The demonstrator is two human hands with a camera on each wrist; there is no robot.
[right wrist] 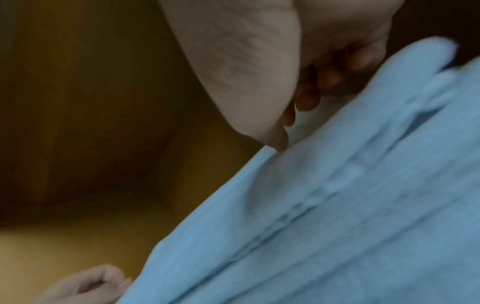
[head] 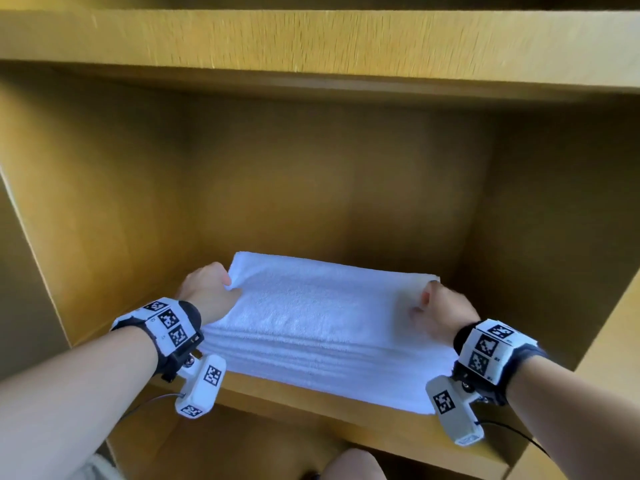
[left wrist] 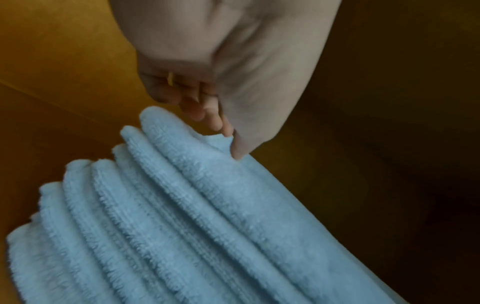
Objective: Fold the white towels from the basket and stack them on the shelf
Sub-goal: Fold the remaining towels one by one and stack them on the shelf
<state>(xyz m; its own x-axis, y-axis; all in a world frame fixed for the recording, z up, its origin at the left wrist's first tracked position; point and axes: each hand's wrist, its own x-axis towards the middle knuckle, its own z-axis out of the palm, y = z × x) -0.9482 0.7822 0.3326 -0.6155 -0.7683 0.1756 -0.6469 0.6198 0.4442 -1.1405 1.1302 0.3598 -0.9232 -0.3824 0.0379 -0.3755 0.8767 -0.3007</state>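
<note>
A stack of folded white towels (head: pixel 322 344) lies on the wooden shelf board (head: pixel 311 405) inside a cabinet bay. My left hand (head: pixel 230 285) pinches the far-left corner of the top towel (head: pixel 318 292). In the left wrist view the thumb (left wrist: pixel 241 144) presses on the towel stack (left wrist: pixel 182 216) with the fingers (left wrist: pixel 205 115) curled behind its edge. My right hand (head: pixel 424 301) pinches the towel's right edge. In the right wrist view its thumb (right wrist: pixel 278 142) and curled fingers (right wrist: pixel 309 100) close on the top layer (right wrist: pixel 337 164).
The bay is boxed in by a left wall (head: pixel 86 202), a right wall (head: pixel 554 220), a back panel (head: pixel 329 174) and an upper shelf board (head: pixel 311 43). There is bare shelf on both sides of the stack. My knee (head: pixel 356 465) shows below the shelf.
</note>
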